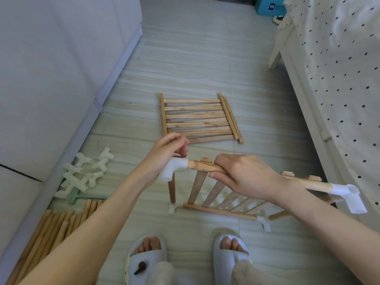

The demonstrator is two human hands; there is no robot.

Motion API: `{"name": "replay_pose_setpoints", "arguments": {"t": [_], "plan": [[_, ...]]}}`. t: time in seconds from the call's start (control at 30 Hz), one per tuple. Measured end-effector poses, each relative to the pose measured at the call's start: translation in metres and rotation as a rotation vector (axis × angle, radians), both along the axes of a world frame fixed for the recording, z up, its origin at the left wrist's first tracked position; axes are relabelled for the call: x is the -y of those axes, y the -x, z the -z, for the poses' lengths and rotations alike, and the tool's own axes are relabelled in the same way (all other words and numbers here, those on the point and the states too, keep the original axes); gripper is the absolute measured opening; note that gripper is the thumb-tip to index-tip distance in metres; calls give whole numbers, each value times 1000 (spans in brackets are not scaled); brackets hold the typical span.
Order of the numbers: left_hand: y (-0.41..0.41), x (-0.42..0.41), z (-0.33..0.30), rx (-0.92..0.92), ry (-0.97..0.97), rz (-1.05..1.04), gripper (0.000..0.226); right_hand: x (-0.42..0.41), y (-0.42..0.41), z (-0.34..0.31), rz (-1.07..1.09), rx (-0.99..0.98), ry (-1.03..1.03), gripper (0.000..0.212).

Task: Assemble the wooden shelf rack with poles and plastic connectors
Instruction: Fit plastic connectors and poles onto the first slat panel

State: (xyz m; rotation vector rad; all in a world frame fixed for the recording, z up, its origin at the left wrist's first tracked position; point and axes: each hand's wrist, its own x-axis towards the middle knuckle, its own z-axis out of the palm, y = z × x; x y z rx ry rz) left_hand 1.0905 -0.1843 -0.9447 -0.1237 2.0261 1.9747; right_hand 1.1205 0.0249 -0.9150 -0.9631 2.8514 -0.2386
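A slatted wooden shelf panel (pixel 199 186) stands on edge on the floor in front of me. My right hand (pixel 242 175) grips its top rail from above. White plastic connectors cap the rail's left end (pixel 173 168) and right end (pixel 349 196). My left hand (pixel 168 151) hovers just above the left connector, fingers loosely curled with nothing visible in them. A short pole (pixel 172 190) drops from that connector to another connector on the floor (pixel 172 209). The lower rail (pixel 218 210) ends in a further connector (pixel 264 222).
More slatted panels (pixel 197 118) lie stacked flat on the floor ahead. Loose connectors (pixel 86 173) and a green mallet (pixel 76 197) lie at left, with a bundle of poles (pixel 53 227) below them. A grey cabinet (pixel 51 79) bounds the left, a bed (pixel 339 79) the right.
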Motion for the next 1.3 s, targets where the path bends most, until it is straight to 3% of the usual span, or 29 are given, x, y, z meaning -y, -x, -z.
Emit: {"name": "replay_pose_setpoints", "arguments": {"t": [0.17,0.33,0.67,0.87,1.07,1.2,1.3], "plan": [[5,-10,-1,-20,-191,103,39,1,4,-2,-147,-90,-3,35],[-2,-11,5,-41,-212,131,46,7,0,5,-184,-229,9,39],[-5,-12,1,-43,-169,231,52,7,0,12,-200,-227,34,40],[2,-9,4,12,-216,381,53,1,1,13,-91,-244,127,44],[7,-18,4,45,-241,592,55,-18,-14,19,306,-398,132,60],[-1,-25,9,-12,-242,677,58,-45,-23,22,285,-439,8,58],[-7,-28,12,0,-301,621,57,-46,-27,25,267,-477,-33,59]]}}
